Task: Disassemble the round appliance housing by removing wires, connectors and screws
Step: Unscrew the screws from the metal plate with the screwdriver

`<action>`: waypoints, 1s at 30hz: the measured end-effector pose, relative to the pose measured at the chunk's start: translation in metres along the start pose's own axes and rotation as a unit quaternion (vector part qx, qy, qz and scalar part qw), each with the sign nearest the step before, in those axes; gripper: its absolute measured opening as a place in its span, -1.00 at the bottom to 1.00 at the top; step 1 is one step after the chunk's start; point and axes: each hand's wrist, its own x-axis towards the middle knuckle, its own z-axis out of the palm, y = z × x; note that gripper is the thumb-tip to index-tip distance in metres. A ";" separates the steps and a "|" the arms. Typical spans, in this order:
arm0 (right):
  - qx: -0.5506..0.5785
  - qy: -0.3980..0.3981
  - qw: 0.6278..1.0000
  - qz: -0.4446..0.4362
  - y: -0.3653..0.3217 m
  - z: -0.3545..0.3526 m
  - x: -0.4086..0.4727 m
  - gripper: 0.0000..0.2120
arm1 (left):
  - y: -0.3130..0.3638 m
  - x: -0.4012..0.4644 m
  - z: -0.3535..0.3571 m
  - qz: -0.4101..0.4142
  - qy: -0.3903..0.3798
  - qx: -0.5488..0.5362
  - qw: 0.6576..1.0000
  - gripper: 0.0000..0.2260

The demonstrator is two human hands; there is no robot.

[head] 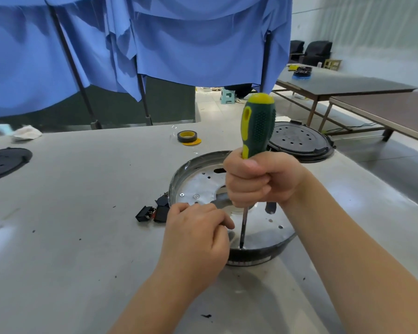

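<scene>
Your right hand (258,182) grips the screwdriver (257,131) upright, tip inside the round housing (198,182), whose rim your curled left hand (198,232) steadies.

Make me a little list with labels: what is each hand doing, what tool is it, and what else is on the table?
right hand: the right hand grips the screwdriver upright by the lower part of its green and yellow handle
screwdriver tip: down inside the round housing, near its front wall
left hand: the left hand rests on the housing's near-left rim, fingers curled
beside the housing: black connectors on the table
further back: tape roll, black round lid
</scene>
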 end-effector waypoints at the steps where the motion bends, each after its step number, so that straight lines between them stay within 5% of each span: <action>1: -0.030 0.022 0.999 0.011 -0.002 0.003 0.000 -0.65 | 0.000 0.000 -0.001 0.001 0.001 -0.001 1.000 -0.75; 6: -0.299 0.191 0.929 0.105 -0.023 0.020 -0.008 -0.74 | 0.002 0.000 -0.006 0.000 -0.002 -0.022 1.000 -0.77; 12: -0.470 0.254 0.822 0.199 -0.040 0.034 -0.015 -0.67 | 0.014 0.004 -0.022 -0.054 -0.071 -0.212 0.973 -0.84; 19: -0.520 0.290 0.793 0.126 -0.045 0.031 -0.017 -0.75 | 0.012 0.041 -0.052 -0.091 -0.332 -0.206 0.916 -0.84; 25: -0.522 0.302 0.794 0.076 -0.047 0.029 -0.019 -0.54 | 0.016 0.073 -0.082 -0.052 -0.349 -0.190 0.916 -0.80; 30: -0.512 0.328 0.793 0.013 -0.049 0.029 -0.022 -0.64 | 0.012 0.085 -0.079 -0.022 -0.308 -0.250 0.918 -0.80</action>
